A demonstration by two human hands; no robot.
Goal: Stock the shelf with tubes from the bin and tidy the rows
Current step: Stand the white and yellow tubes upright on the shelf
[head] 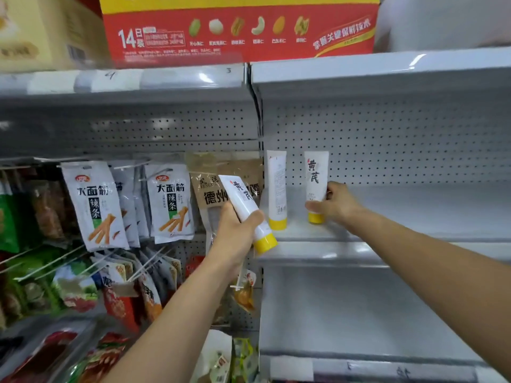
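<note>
At the front edge of a grey metal shelf [387, 228], the right hand [336, 203] wraps its fingers [315, 206] narrowly around the lower part of a white plastic tube with a yellow cap [316, 186]. This tube stands upright on its cap, touching the shelf, with large black brush characters facing outward. The thumb sits behind the tube on the right side, and the fingertips curl across its front just above the cap.

Just beside it to the left, apart from the hand, a second white tube with a yellow cap [276, 189] stands upright on the same shelf, its back panel of small print turned forward.

Further left, off the shelf and in the air, the left hand [237, 230] is closed firmly around a third white tube with a yellow cap [246, 208]. The fingers clasp its lower half, with the thumb across the front. This tube tilts, cap pointing down and right towards the shelf lip, flat crimped end up and left, black characters visible.

Behind the left hand, white and brown snack packets [94, 203] hang from wire pegs on a perforated grey back panel [401, 139]. Above, a red and yellow cardboard box [237, 29] sits on the upper shelf.
</note>
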